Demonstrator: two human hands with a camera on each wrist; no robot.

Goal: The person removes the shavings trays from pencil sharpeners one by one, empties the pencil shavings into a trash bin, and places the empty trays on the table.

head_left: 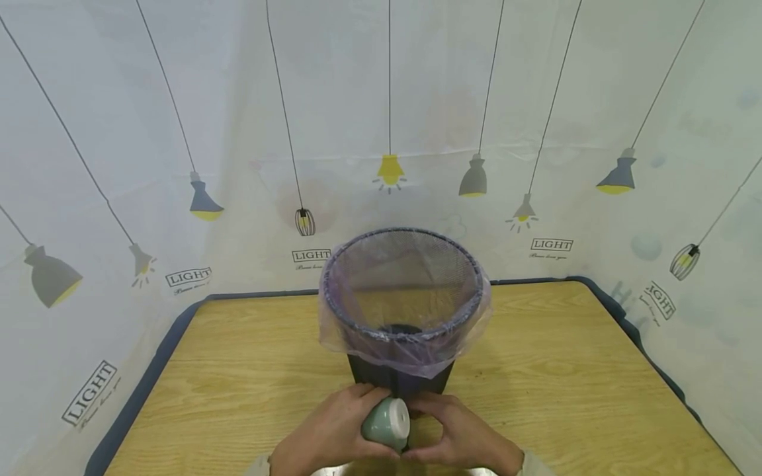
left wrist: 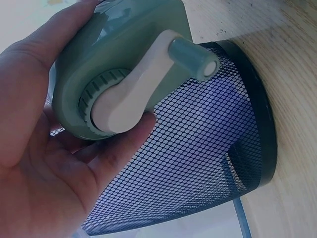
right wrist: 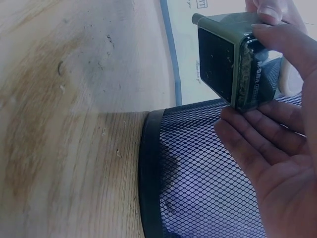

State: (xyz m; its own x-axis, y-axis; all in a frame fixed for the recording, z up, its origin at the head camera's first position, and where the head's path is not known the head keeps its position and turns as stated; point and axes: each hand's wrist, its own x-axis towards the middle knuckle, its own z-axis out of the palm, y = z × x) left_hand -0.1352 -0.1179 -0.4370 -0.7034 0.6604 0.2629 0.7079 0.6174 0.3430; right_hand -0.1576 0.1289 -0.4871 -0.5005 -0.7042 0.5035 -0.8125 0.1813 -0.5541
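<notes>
A green hand-crank pencil sharpener is held low in front of the mesh waste bin. My left hand grips its body, with the pale crank and its green knob facing the left wrist camera. Thumb above and fingers below, my right hand pinches the dark see-through shavings drawer at the sharpener's other side. Bits of shavings show behind the drawer's clear wall. In the head view the sharpener covers part of the bin's lower front.
A thin purple liner is folded over the bin's rim. The bin stands on a wood-grain table, where small dark specks lie. A pale sheet printed with lamps surrounds the table's far and side edges.
</notes>
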